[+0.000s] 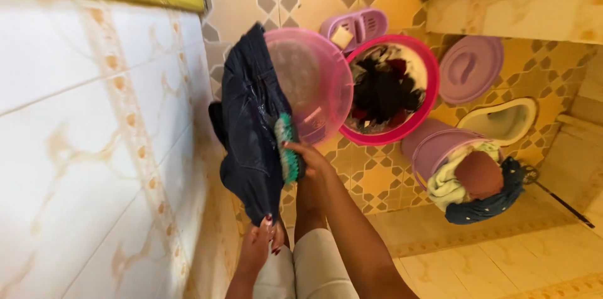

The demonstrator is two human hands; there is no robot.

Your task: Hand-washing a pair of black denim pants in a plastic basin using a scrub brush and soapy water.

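The step in hand looks like scrubbing: the right hand (308,159) is closed around a green brush (287,148), bristles pressed to the wet dark jeans (251,129) just to its left. The left hand (259,245) sits below, fingers pinched shut on the lower hem of the jeans, pulling the cloth taut over the person's knee. The cloth hangs long above the right hand, its far end against a clear pink basin (311,85) tipped on edge. By my reading, the next move calls for firm strokes along the cloth while the lower grip keeps it stretched; if that pinch slackens, the wet fabric would likely bunch under the bristles. Beyond the right hand, past the tipped basin, a second pink basin (427,95) holds dark and red clothes in water, with a purple soap tray (367,22) above it. Further right lie a purple lid (471,66) and a purple bucket (433,148) stuffed with laundry. The floor (370,179) is patterned yellow tile, wet-looking; a pale marbled tile wall (81,148) fills the side left of both hands.
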